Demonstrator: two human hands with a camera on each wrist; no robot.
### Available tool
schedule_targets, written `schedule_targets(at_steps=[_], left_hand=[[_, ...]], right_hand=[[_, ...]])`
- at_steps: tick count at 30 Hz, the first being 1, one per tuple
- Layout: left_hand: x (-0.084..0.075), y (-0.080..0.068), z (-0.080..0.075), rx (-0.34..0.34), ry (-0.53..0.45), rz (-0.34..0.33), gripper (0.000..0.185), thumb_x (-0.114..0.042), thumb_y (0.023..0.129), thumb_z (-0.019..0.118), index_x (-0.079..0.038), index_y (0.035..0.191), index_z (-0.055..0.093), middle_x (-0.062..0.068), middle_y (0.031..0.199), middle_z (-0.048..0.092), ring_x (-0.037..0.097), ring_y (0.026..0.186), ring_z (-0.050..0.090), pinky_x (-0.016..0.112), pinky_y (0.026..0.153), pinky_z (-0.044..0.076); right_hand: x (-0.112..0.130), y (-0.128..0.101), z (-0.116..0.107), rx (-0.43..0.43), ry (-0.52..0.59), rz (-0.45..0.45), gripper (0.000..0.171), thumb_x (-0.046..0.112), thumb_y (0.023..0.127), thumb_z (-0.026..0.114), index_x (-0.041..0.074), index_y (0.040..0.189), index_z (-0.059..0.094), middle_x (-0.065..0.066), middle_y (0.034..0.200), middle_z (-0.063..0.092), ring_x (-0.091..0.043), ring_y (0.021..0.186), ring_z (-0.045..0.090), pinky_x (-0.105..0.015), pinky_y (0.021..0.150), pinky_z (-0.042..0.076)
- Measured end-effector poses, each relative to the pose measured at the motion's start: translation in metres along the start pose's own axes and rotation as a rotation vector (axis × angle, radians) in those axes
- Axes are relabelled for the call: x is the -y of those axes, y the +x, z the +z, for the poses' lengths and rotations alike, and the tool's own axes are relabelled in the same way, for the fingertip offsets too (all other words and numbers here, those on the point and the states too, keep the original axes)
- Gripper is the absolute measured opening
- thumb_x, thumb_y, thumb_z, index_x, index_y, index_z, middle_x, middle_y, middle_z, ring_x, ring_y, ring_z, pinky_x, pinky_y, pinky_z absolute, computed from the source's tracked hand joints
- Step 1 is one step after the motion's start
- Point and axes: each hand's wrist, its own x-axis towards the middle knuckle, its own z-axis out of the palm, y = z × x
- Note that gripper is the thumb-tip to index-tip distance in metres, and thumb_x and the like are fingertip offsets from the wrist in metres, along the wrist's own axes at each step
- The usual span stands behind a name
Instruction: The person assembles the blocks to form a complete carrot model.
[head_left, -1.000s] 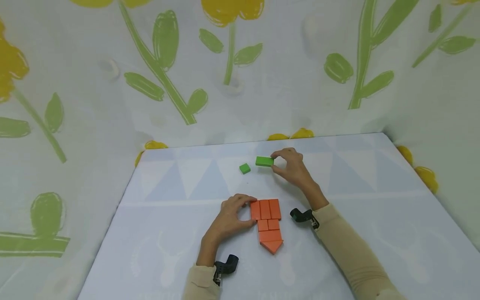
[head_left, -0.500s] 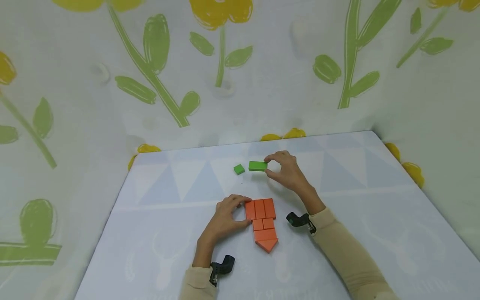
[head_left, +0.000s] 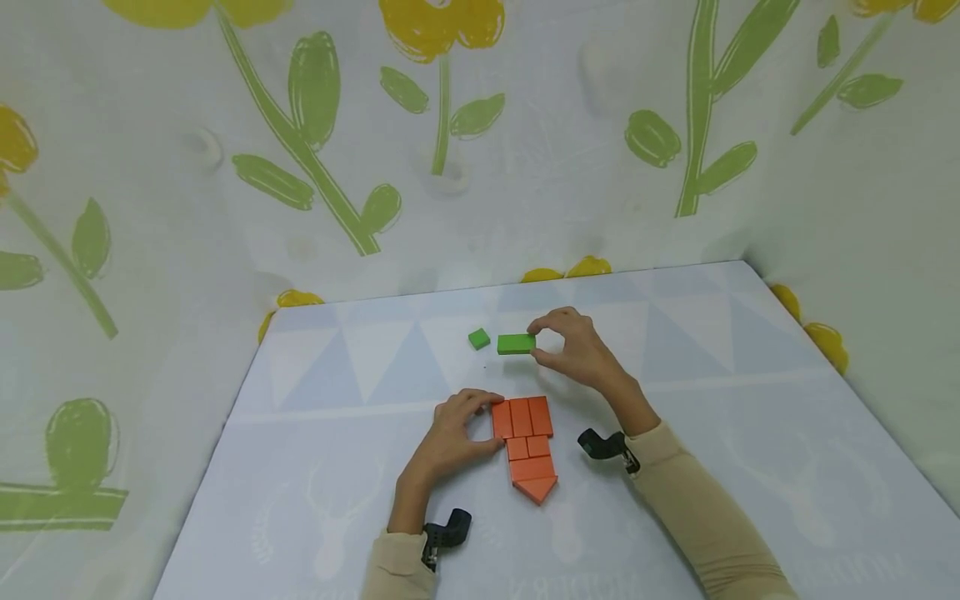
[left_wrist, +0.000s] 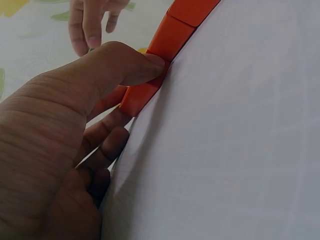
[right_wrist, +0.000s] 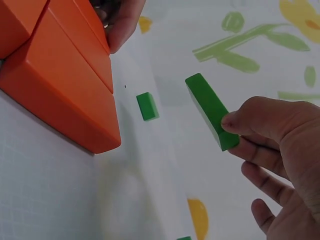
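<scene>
My right hand pinches one end of a green rectangular block between thumb and fingers. In the right wrist view, that green block is held clear of the table, with the other fingers loosely bent. My left hand has thumb and index finger at opposite ends of the leftmost orange block, part of a flat arrangement of orange blocks that narrows to a triangular point toward me. The left wrist view shows the thumb against an orange block; the far fingertip contact is partly hidden.
A small green block lies left of the held one, on the pale patterned table. Behind the table's far edge hangs a white backdrop printed with flowers. Black wrist cameras sit at both cuffs.
My right hand and the green block in it move slightly toward the orange blocks. The left hand keeps its place on them, and the head view shifts a little.
</scene>
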Motion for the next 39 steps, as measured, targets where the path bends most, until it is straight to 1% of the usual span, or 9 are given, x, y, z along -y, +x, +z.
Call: schedule_targets(at_steps=[6, 10, 16, 18, 24, 28, 31, 35, 39], left_hand=[[0.0, 0.0, 0.0, -0.007, -0.007, 0.022, 0.054, -0.042, 0.075, 0.07, -0.036, 0.125, 0.05, -0.016, 0.121, 0.046, 0.003, 0.103, 0.043, 0.038, 0.095, 0.025], [-0.002, 0.0, -0.002, -0.007, -0.008, 0.023, 0.054, -0.042, 0.076, 0.07, -0.034, 0.125, 0.051, -0.014, 0.122, 0.046, 0.005, 0.103, 0.043, 0.039, 0.095, 0.025], [-0.004, 0.001, -0.004, 0.007, -0.014, 0.03, 0.054, -0.041, 0.077, 0.069, -0.033, 0.127, 0.05, -0.013, 0.123, 0.046, 0.008, 0.103, 0.044, 0.041, 0.094, 0.025], [-0.003, 0.001, -0.004, 0.007, -0.008, 0.034, 0.054, -0.042, 0.077, 0.069, -0.033, 0.127, 0.049, -0.013, 0.123, 0.046, 0.007, 0.103, 0.044, 0.041, 0.094, 0.025], [0.001, 0.002, -0.001, -0.008, -0.004, 0.025, 0.054, -0.044, 0.076, 0.069, -0.036, 0.125, 0.05, -0.018, 0.122, 0.045, 0.003, 0.102, 0.043, 0.038, 0.094, 0.025], [0.002, 0.002, -0.001, -0.01, -0.002, 0.02, 0.054, -0.045, 0.076, 0.069, -0.037, 0.125, 0.05, -0.019, 0.121, 0.044, 0.002, 0.102, 0.043, 0.037, 0.094, 0.026], [0.002, 0.002, 0.0, -0.014, -0.004, 0.029, 0.055, -0.045, 0.075, 0.07, -0.036, 0.126, 0.049, -0.019, 0.121, 0.045, 0.003, 0.1, 0.043, 0.038, 0.093, 0.026], [0.002, 0.002, 0.0, -0.016, -0.011, 0.031, 0.056, -0.045, 0.075, 0.07, -0.035, 0.127, 0.049, -0.018, 0.121, 0.045, 0.004, 0.099, 0.043, 0.038, 0.092, 0.026], [0.002, 0.002, -0.001, -0.015, -0.005, 0.035, 0.055, -0.045, 0.075, 0.07, -0.034, 0.125, 0.049, -0.019, 0.121, 0.046, 0.003, 0.099, 0.043, 0.038, 0.091, 0.026]], right_hand=[[0.001, -0.005, 0.002, 0.019, 0.004, -0.053, 0.027, 0.022, 0.078, 0.072, 0.02, 0.104, 0.064, 0.005, 0.102, 0.061, -0.016, 0.109, 0.043, -0.049, 0.094, 0.031], [0.001, -0.008, 0.004, 0.023, -0.001, -0.07, 0.027, 0.022, 0.077, 0.071, 0.02, 0.103, 0.065, 0.008, 0.1, 0.061, -0.014, 0.107, 0.043, -0.047, 0.093, 0.031], [0.0, -0.013, 0.006, 0.037, 0.008, -0.11, 0.026, 0.021, 0.078, 0.071, 0.017, 0.103, 0.065, 0.008, 0.1, 0.061, -0.014, 0.105, 0.043, -0.041, 0.088, 0.039], [0.0, -0.015, 0.007, 0.043, 0.01, -0.109, 0.026, 0.02, 0.078, 0.071, 0.017, 0.104, 0.065, 0.008, 0.1, 0.06, -0.014, 0.104, 0.043, -0.04, 0.087, 0.04], [-0.001, -0.018, 0.008, 0.071, 0.004, -0.081, 0.026, 0.021, 0.078, 0.071, 0.019, 0.104, 0.065, 0.008, 0.101, 0.061, -0.015, 0.107, 0.042, -0.047, 0.091, 0.035], [-0.002, -0.021, 0.01, 0.089, 0.01, -0.081, 0.027, 0.02, 0.078, 0.07, 0.019, 0.104, 0.065, 0.009, 0.103, 0.061, -0.014, 0.107, 0.042, -0.046, 0.09, 0.036], [-0.001, -0.024, 0.011, 0.099, 0.015, -0.082, 0.027, 0.019, 0.078, 0.069, 0.019, 0.104, 0.065, 0.009, 0.103, 0.061, -0.012, 0.106, 0.042, -0.044, 0.09, 0.036], [0.001, -0.027, 0.013, 0.113, 0.021, -0.065, 0.026, 0.019, 0.078, 0.069, 0.019, 0.103, 0.065, 0.009, 0.102, 0.061, -0.013, 0.107, 0.041, -0.046, 0.091, 0.035], [0.003, -0.029, 0.014, 0.13, 0.001, -0.058, 0.025, 0.021, 0.078, 0.069, 0.02, 0.103, 0.065, 0.01, 0.102, 0.061, -0.013, 0.107, 0.041, -0.046, 0.092, 0.033]])
